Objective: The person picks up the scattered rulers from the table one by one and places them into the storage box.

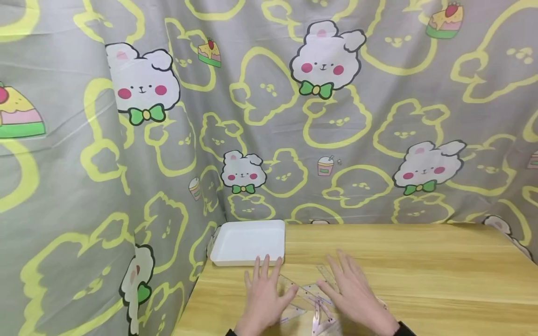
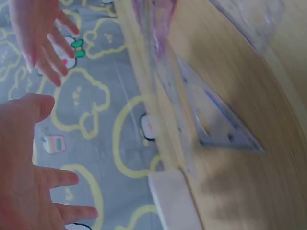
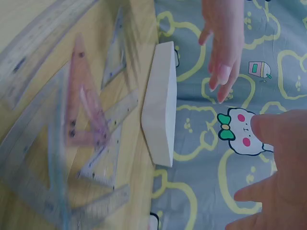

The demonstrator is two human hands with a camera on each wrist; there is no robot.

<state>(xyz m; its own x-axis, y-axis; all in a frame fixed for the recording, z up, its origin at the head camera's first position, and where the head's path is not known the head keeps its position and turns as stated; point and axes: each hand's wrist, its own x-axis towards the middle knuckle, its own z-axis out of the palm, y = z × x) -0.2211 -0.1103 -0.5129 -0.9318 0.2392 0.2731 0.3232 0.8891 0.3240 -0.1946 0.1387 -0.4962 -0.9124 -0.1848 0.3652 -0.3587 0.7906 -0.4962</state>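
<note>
Several clear plastic rulers and set squares (image 1: 308, 298) lie in a loose pile on the wooden table (image 1: 420, 270) near its front edge. One set square (image 3: 81, 105) is pink-tinted, and another clear triangle (image 2: 218, 122) lies flat beside it. My left hand (image 1: 264, 294) hovers with fingers spread over the left side of the pile. My right hand (image 1: 355, 294) hovers the same way over the right side. Neither hand holds anything. In the wrist views both hands are above the table, fingers straight.
A shallow white tray (image 1: 249, 242) stands empty at the table's back left corner, just beyond my left hand. A grey cloth with rabbit prints (image 1: 269, 116) hangs behind and to the left of the table. Bare wood stretches to the right.
</note>
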